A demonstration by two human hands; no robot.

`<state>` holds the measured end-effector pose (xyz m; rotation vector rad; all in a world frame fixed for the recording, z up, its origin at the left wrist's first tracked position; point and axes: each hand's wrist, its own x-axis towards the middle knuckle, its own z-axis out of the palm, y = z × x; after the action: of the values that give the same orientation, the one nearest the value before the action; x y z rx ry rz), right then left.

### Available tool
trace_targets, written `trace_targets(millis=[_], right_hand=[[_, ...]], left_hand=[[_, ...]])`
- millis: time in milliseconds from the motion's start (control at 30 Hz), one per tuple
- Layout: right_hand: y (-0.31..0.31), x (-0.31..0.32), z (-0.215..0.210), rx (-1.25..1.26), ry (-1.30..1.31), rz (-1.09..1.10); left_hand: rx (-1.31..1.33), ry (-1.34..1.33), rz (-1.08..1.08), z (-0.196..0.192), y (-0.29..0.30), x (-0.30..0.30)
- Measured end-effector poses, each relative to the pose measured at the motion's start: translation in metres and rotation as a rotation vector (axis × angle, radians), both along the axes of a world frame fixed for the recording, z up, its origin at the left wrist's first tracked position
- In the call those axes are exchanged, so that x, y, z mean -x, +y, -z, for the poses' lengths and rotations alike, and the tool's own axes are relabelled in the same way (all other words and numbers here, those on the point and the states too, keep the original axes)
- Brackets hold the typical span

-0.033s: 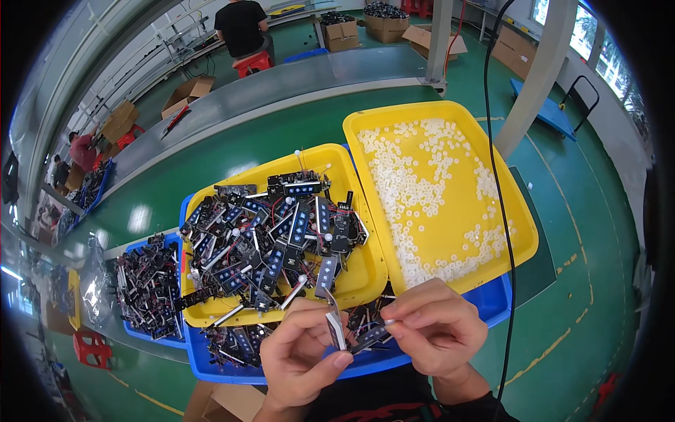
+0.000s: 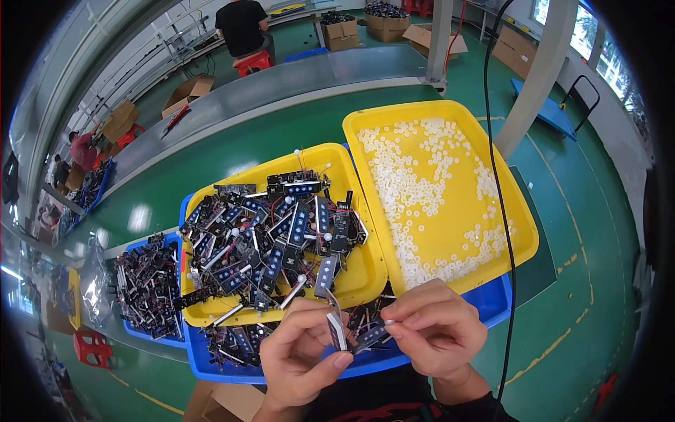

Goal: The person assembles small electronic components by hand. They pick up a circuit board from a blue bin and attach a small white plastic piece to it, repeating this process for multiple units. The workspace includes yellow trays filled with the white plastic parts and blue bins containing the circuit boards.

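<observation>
- While both hands meet low in the view, we see our left hand (image 2: 301, 355) pinching a small narrow circuit board (image 2: 337, 329) between thumb and forefinger, the board standing nearly upright.
- Our right hand (image 2: 434, 332) closes its fingers (image 2: 411, 320) on a second dark board piece (image 2: 370, 336), which touches the lower end of the first.
- Both pieces sit just above the near rim of a blue tray (image 2: 492, 301), in front of our chest.
- Just beyond the hands, a yellow tray (image 2: 358, 232) holds a heap of dark boards with wires (image 2: 274, 235), some with white round tips.
- To its right, touching it, a larger yellow tray (image 2: 524, 228) carries many small white parts (image 2: 429, 190) spread over its floor.
- To the left, another blue tray (image 2: 151, 336) on the green desk (image 2: 239, 141) is filled with more dark boards.
- A black cable (image 2: 496, 176) hangs down across the right side.
- Far back, a person in black (image 2: 242, 24) sits on a red stool (image 2: 253, 63).
</observation>
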<state>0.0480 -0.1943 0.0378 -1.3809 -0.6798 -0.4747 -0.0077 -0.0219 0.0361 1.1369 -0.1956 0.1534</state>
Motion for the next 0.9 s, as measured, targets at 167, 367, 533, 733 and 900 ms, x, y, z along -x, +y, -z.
trace_targets(millis=[167,367,533,733,900], right_hand=[[-0.005,0.006,0.005,0.083,0.028,0.045],[-0.022,-0.007,-0.009,0.459,-0.071,0.135],[-0.051,-0.027,-0.003,0.925,-0.03,0.528],[-0.061,-0.029,0.012,1.043,0.09,0.587],[-0.061,-0.028,0.0,1.078,0.108,0.631]], left_hand=[[-0.277,-0.051,-0.003,-0.006,0.007,-0.006],[-1.092,-0.194,-0.395,-0.046,0.021,-0.025],[-1.419,-0.192,-0.674,-0.056,0.033,-0.04],[-1.481,-0.324,-0.472,-0.056,0.002,-0.054],[-1.714,-0.428,-0.241,-0.049,0.0,-0.051]])
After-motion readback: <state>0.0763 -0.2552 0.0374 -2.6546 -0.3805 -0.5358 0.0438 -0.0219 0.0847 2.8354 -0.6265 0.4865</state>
